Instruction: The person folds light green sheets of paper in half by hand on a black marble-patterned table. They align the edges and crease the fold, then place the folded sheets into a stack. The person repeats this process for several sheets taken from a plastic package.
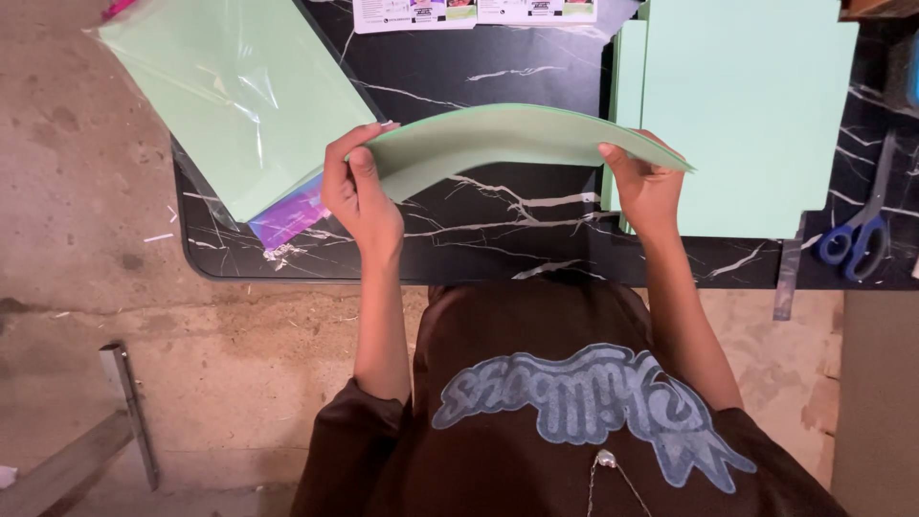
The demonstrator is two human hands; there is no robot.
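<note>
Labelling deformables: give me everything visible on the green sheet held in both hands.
The green sheet is pale mint paper or thin card, plain and unprinted, matte. It is held in the air above the black marbled table, bowed upward into an arch between its two ends. The left hand pinches its left end, thumb under and fingers over the edge; the right hand grips its right end. Its right corner juts past that hand. No crease or tear shows. It overlaps the view of a flat green stack behind.
</note>
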